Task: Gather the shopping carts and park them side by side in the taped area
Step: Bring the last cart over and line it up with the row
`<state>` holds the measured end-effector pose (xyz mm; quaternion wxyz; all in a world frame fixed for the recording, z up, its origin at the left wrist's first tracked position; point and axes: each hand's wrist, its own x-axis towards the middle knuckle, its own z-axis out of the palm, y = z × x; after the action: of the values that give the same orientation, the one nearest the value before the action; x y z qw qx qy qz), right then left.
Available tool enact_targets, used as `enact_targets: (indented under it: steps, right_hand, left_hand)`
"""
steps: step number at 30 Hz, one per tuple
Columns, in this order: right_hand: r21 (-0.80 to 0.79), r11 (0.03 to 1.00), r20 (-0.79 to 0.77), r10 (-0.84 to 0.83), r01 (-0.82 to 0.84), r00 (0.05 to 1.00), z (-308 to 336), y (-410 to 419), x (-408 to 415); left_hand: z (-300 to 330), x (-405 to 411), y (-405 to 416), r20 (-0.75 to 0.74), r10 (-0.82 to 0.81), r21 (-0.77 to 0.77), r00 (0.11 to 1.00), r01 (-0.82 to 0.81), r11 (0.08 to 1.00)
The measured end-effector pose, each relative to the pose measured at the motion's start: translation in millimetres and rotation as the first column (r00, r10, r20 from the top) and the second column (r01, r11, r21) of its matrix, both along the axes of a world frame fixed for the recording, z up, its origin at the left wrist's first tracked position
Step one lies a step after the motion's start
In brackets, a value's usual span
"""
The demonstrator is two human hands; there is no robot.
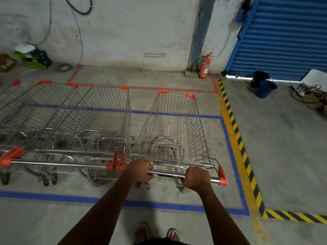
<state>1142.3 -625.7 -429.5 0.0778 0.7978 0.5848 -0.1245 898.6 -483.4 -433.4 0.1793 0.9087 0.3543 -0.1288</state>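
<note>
1. Head view — cart (pixel 174 128): inside the blue tape (pixel 228 138), near its right edge, just beside the parked carts (pixel 70 121) on its left.
2. Handle (pixel 169 174): runs left to right across the person; the basket's long axis points straight ahead toward the red tape (pixel 150 88).
3. Left hand (pixel 139 170): clenched on the handle's left end.
4. Right hand (pixel 197 178): clenched near the right end.
5. Judgement — both hands sit level, neither nearer; a straight push would align the cart with its neighbours.
</note>
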Motion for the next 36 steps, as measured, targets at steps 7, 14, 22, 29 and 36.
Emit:
enact_targets:
  steps: [7, 14, 22, 29, 36]
  right_hand:
    - [-0.038, 0.998, -0.052, 0.058, -0.060, 0.997, 3, 4, 3]
    - [-0.006, 0.988, -0.094, 0.151, -0.153, 0.984, 8, 9, 1]
    - [0.257, 0.939, -0.168, 0.277, -0.229, 0.946, 15, 32, -48]
    - [0.458, 0.833, -0.148, 0.415, -0.310, 0.898, 15, 66, -141]
    - [0.493, 0.770, -0.076, 0.503, -0.406, 0.861, 8, 118, -255]
  left_hand:
    - [8, -1, -2, 0.012, 0.018, -0.039, 1.000, -0.017, 0.999]
    - [14, -2, -8, 0.043, 0.028, -0.061, 0.999, -0.025, 0.998]
    - [10, -31, -22, 0.355, -0.002, 0.118, 0.935, -0.043, 0.992]
    - [9, -103, -30, 0.508, 0.137, 0.239, 0.850, -0.292, 0.926]
    - [-4, -221, 14, 0.384, 0.276, 0.232, 0.881, -0.381, 0.895]
